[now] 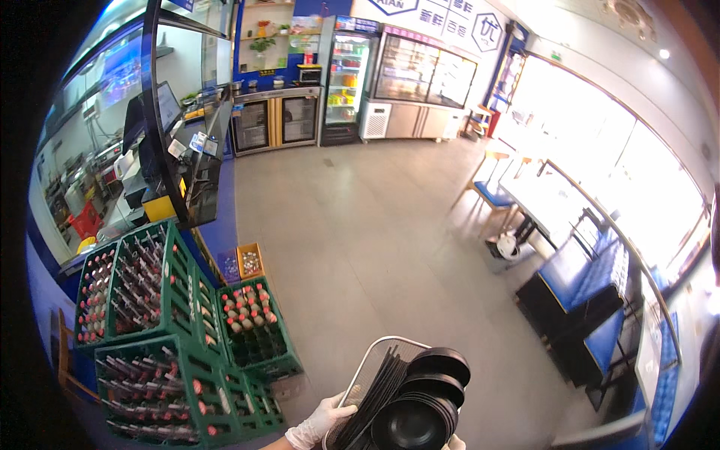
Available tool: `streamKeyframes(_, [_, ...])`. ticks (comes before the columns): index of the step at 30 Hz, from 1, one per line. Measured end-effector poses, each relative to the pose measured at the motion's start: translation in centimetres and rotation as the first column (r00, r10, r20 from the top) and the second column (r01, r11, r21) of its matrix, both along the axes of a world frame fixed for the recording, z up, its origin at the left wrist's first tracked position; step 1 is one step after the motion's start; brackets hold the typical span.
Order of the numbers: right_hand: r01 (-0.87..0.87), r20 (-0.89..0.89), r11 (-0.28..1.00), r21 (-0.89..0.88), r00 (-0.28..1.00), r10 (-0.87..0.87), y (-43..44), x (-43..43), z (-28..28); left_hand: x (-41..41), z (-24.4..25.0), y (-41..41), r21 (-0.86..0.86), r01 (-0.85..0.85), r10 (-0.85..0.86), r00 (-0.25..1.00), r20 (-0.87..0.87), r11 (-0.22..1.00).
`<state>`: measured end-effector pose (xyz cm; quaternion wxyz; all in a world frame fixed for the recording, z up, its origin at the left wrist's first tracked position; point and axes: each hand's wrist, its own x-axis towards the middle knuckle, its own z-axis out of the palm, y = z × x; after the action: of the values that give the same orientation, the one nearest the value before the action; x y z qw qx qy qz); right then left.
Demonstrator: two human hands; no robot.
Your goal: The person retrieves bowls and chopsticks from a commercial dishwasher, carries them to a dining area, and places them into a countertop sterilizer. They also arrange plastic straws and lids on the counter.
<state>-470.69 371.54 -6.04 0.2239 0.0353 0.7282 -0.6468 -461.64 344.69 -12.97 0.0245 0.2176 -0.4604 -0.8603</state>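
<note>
A metal mesh basket (376, 350) is held low in front of me, at the bottom of the view. It holds a bundle of black chopsticks (376, 394) along its left side and several stacked black bowls (409, 423) on its right. My left hand (323, 419), in a white glove, grips the basket's left edge with the thumb over the rim. Of my right hand (457, 443), only gloved fingertips show at the lower right of the bowls; the rest is hidden or out of frame.
Green crates (194, 360) of bottles are stacked at the left, below a counter window. A small yellow box (247, 250) of caps lies beyond them. At the right are a white table (540, 194), a chair (488, 194) and blue benches (579, 270). Drink fridges (344, 84) stand at the back.
</note>
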Motion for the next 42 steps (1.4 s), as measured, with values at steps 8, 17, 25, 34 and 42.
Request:
streamKeyframes(8, [-0.137, -0.004, 0.990, 0.016, 0.991, 0.137, -15.9, -20.9, -1.7, -17.2, -3.1, -15.3, 0.063, -0.082, 0.077, 0.995, 0.065, 0.995])
streamKeyframes(17, [-0.258, -0.058, 0.966, -0.038, 0.965, 0.255, -36.3, -44.0, -0.2, -37.5, 0.9, -33.2, -0.070, -0.263, 0.268, 0.961, 0.065, 0.962])
streamKeyframes(25, [-0.495, -0.015, 0.869, -0.026, 0.869, 0.494, -58.9, -65.1, 0.8, -52.6, 1.5, -49.5, -0.011, -0.523, 0.523, 0.852, 0.026, 0.852])
streamKeyframes(34, [-0.693, -0.139, 0.714, 0.100, 0.701, 0.700, -87.8, -82.4, -2.4, -65.4, 1.6, -74.3, -0.017, -0.664, 0.662, 0.744, 0.089, 0.748])
streamKeyframes(42, [-0.677, -0.094, 0.732, 0.080, 0.726, 0.681, -114.3, -92.3, -2.1, -75.7, 0.6, -101.6, 0.029, -0.710, 0.708, 0.703, 0.064, 0.703])
